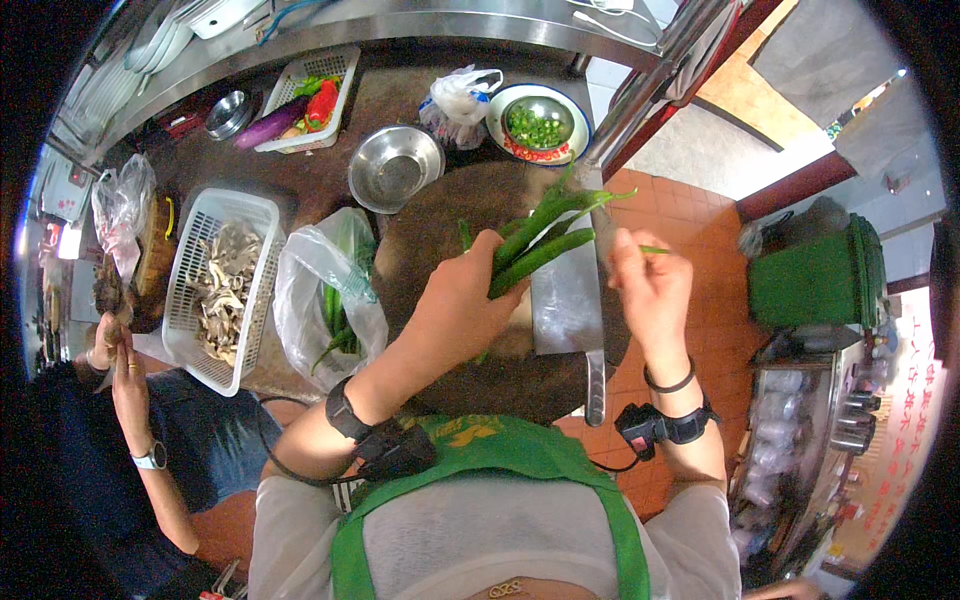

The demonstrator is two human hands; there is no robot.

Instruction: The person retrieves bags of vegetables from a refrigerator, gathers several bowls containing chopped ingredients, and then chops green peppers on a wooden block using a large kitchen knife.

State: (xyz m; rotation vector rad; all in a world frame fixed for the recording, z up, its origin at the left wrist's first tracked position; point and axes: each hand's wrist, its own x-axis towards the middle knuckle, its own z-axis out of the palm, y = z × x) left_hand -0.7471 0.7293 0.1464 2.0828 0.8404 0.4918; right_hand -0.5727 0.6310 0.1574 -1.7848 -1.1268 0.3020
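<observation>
My left hand (469,289) grips a bunch of long green peppers (544,236) above a round, dark chopping board (420,247). Their stems point to the right, toward my other hand. Beyond the board's right edge, my right hand (654,281) is held with its fingers pinched, and a thin green piece, apparently a pepper stem (654,249), sticks out from them. Under the peppers a cleaver (566,315) lies flat, its metal handle toward me. Left of the board, an open plastic bag (300,300) holds more green peppers (337,315).
A white basket of torn mushrooms (225,285) stands at left, beside a co-worker's hands (124,360). Behind are an empty steel bowl (396,169), a basket with an eggplant (274,124), a tied bag (457,105) and a bowl of chopped green pepper (538,126). A steel shelf (420,24) overhangs the back.
</observation>
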